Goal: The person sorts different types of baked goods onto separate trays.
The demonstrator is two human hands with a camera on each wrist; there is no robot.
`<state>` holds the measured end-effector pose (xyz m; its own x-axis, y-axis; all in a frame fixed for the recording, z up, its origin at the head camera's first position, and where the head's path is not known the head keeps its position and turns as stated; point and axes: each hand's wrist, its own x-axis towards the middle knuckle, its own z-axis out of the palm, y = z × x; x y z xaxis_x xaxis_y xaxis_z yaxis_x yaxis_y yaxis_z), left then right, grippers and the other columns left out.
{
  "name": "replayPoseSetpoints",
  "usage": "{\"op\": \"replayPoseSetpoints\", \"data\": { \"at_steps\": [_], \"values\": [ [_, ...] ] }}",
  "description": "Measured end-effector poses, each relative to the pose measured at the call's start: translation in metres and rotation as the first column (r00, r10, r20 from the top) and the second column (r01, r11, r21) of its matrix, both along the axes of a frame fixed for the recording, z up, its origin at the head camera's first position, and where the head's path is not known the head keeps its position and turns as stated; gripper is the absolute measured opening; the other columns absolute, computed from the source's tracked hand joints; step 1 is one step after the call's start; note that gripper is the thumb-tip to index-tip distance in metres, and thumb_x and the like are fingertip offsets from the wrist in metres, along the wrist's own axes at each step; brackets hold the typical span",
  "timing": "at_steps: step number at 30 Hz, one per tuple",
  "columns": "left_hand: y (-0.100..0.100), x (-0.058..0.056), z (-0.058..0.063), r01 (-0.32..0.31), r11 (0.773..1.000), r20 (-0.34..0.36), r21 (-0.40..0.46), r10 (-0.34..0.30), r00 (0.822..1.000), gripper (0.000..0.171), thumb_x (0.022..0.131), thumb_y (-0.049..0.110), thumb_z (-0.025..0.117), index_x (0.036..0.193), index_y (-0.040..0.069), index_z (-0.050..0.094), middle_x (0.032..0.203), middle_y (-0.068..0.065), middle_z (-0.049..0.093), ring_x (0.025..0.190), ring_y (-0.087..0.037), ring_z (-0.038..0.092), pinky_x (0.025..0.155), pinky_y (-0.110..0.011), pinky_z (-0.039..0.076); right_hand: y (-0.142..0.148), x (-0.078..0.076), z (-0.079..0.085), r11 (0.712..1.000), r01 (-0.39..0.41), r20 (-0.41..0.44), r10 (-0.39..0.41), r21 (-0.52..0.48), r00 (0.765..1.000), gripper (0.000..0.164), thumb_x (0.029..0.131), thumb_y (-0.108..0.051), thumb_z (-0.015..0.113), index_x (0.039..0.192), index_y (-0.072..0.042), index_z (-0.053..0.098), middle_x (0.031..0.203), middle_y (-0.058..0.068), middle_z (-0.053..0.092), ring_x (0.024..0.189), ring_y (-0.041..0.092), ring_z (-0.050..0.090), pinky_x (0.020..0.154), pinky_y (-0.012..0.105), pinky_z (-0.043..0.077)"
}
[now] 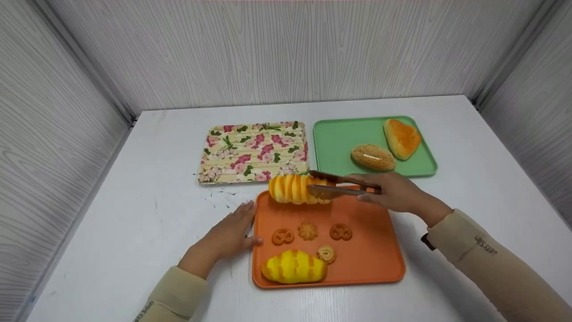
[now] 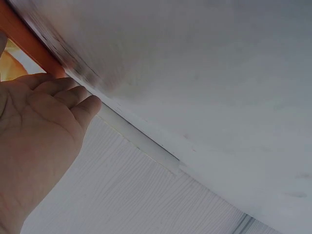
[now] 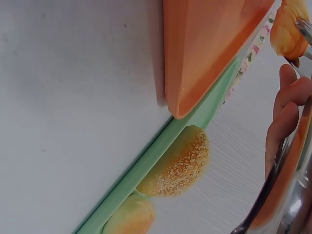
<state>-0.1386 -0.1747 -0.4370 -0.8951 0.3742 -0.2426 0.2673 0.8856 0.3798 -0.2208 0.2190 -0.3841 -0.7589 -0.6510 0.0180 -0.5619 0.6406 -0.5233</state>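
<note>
My right hand (image 1: 400, 190) is curled around the metal tongs (image 1: 337, 190), their arms reaching left from my fingers. Between their tips sits the right end of a ridged roll (image 1: 290, 189). Its long axis runs left to right, nearly in line with the tongs, the free end pointing left, away from my grip. The roll is over the far left edge of the orange tray (image 1: 366, 250). Just beyond my grip, the green tray (image 1: 339, 136) bears a crumbed bun (image 1: 373, 157) and a triangular bun (image 1: 402, 138). Left of my grip and nearer my body lie small biscuits (image 1: 308, 231); past the roll is the floral tray (image 1: 254, 152). Farther off, nearer me, a yellow loaf (image 1: 295, 267) lies lengthwise left to right. Farthest left, my left hand (image 1: 228, 235) holds nothing, fingers extended beside the orange tray, thumb at its rim.
</note>
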Motion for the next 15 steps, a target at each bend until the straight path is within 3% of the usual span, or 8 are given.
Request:
{"op": "replayPoseSetpoints", "data": {
  "at_steps": [5,10,15],
  "values": [
    [0.0,0.0,0.001,-0.003,1.0,0.005,0.004,0.003,1.0,0.089,0.089,0.051,0.059,0.152,0.005,0.017,0.158,-0.008,0.014,0.144,-0.025,0.011,0.113,-0.045,0.017,0.005,-0.007,0.004,1.0,0.023,-0.037,-0.024,-0.022,0.999,0.052,0.091,-0.043,0.061,0.14,-0.034,0.049,0.09,-0.006,0.062,0.058,0.013,0.045,0.054,0.032,0.039],
    [0.0,0.001,0.002,0.002,1.0,-0.003,0.007,-0.002,1.0,0.089,0.089,0.05,0.06,0.152,0.003,0.019,0.157,-0.01,0.015,0.143,-0.026,0.012,0.113,-0.045,0.017,0.011,-0.015,0.01,0.996,0.089,-0.068,-0.09,-0.024,0.994,0.054,0.091,-0.039,0.063,0.142,-0.03,0.048,0.099,0.001,0.065,0.059,0.015,0.045,0.057,0.033,0.038],
    [0.0,0.001,0.002,0.004,1.0,-0.003,0.011,-0.004,1.0,0.088,0.089,0.049,0.06,0.152,0.002,0.018,0.157,-0.011,0.015,0.143,-0.027,0.012,0.113,-0.046,0.017,0.022,-0.026,0.016,0.988,0.146,-0.096,-0.15,-0.047,0.984,0.054,0.091,-0.044,0.061,0.141,-0.027,0.049,0.075,0.006,0.058,0.055,0.017,0.043,0.054,0.033,0.038]
  ]
}}
